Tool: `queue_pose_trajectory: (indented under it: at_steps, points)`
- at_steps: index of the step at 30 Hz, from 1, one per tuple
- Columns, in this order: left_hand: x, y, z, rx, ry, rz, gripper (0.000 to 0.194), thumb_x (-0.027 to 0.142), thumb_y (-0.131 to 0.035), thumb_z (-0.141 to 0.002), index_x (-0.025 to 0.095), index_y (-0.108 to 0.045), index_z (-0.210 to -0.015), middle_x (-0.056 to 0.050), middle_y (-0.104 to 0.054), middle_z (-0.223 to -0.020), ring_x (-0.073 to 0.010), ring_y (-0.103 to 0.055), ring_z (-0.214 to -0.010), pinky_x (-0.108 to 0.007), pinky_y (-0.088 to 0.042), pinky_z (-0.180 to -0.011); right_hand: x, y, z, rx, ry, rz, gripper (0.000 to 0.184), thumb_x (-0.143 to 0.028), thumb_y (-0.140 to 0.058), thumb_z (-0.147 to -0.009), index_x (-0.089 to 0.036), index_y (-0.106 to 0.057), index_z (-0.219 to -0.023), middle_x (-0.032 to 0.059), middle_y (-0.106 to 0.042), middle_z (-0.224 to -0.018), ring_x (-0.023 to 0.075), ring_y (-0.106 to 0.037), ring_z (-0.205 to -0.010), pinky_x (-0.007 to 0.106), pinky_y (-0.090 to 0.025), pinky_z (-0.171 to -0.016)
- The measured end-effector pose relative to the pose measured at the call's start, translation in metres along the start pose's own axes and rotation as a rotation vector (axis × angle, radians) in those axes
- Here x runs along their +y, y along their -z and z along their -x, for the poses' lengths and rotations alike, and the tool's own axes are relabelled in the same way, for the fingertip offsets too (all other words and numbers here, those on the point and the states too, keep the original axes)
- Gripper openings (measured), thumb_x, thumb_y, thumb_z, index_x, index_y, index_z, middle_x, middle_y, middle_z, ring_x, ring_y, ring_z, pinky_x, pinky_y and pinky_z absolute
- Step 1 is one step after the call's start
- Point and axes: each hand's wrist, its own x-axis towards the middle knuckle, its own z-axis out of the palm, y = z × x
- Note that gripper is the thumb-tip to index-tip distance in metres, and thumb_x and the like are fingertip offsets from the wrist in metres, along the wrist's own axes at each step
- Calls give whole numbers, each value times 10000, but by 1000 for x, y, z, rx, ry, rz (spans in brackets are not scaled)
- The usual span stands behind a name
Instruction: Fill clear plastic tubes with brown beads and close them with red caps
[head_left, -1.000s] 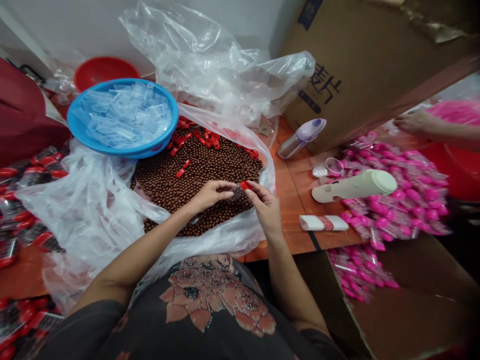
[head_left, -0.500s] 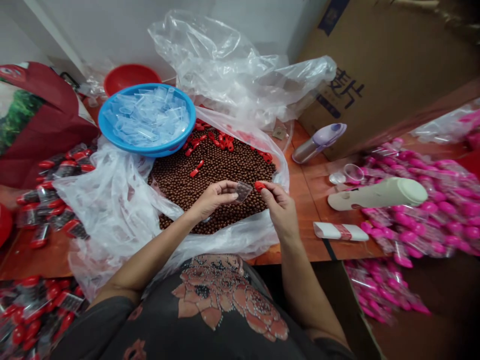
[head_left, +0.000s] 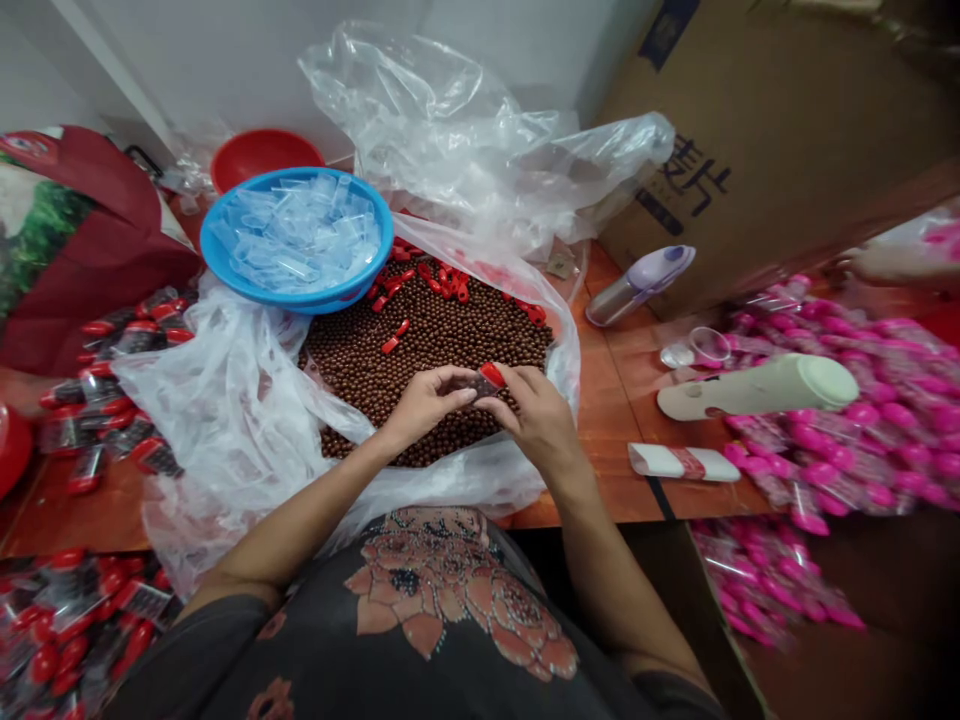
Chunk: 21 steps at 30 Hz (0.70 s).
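Note:
Over a spread of small brown balls, my left hand pinches a small clear plastic container with dark contents. My right hand closes round a red cap that sits against the container's end. Whether the cap is fully seated is hard to tell behind the fingers. The balls lie in an opened white plastic bag. Several loose red caps rest on the balls at the back. A blue basin full of clear empty containers stands at the bag's far left.
Red-capped containers lie left, with more at the lower left. On the right are a purple-lidded bottle, a pale green cylinder, a white packet and pink-capped packs. A cardboard box stands behind them.
My right hand has moved left, bringing the red cap from apart to the container's end. My left hand has stayed nearly in place, still holding the container.

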Motion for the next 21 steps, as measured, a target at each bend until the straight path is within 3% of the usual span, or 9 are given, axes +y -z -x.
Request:
queue_pose_trajectory:
  at_steps: [4, 9, 12, 14, 17, 19, 21]
  points:
    - [5, 5, 2, 10, 5, -29, 284, 236, -736, -727, 136, -708, -991, -59, -722, -976, -157, -650, -882, -302, -490, -874, 4, -4, 2, -17, 136, 272, 567, -522, -567, -880, -116, -528, -1274, 169, -629, -1110, 297, -581, -998, 421, -492, -825]
    - [7, 3, 6, -12, 115, 105, 348, 337, -777, -704, 142, -676, -974, -50, -708, -952, -140, -650, -838, -248, -504, -776, 7, -11, 1, 16, 215, 311, 536, -527, -546, -872, -106, -552, -1203, 134, -640, -954, 270, -580, -876, 391, -470, -752]
    - [2, -7, 7, -19, 267, 245, 476, 581, -585, -821, 143, -631, -1002, -52, -679, -822, -139, -640, -693, -240, -504, -621, 4, -18, 2, -4, 275, 277, 523, -508, -550, -862, -99, -562, -1187, 126, -638, -910, 262, -582, -842, 384, -470, -738]
    - [-3, -14, 7, -16, 323, 277, 554, 646, -453, -863, 142, -608, -1030, -36, -632, -690, -131, -597, -567, -232, -474, -527, 1, -23, 4, -45, 281, 235, 528, -497, -567, -848, -95, -563, -1190, 129, -637, -902, 266, -587, -836, 392, -478, -736]
    - [-6, -19, 8, 68, 288, 281, 438, 534, -486, -884, 156, -574, -1086, 9, -556, -583, -101, -516, -477, -184, -393, -452, -3, -27, 7, -133, 181, 31, 562, -480, -635, -809, -141, -529, -1245, 131, -638, -1009, 276, -603, -918, 413, -502, -786]
    - [-5, -18, 10, 93, 267, 311, 386, 468, -472, -895, 168, -550, -1125, 26, -527, -561, -93, -478, -456, -171, -360, -431, -4, -29, 9, -164, 19, -219, 610, -472, -693, -773, -207, -489, -1283, 102, -632, -1090, 256, -614, -968, 404, -519, -814]
    - [-3, -15, 12, 60, 291, 354, 400, 457, -430, -907, 182, -514, -1186, 38, -505, -549, -95, -440, -430, -176, -346, -409, -4, -31, 10, -94, -209, -512, 531, -467, -699, -776, -246, -506, -1219, 56, -647, -1046, 209, -637, -912, 364, -539, -780]
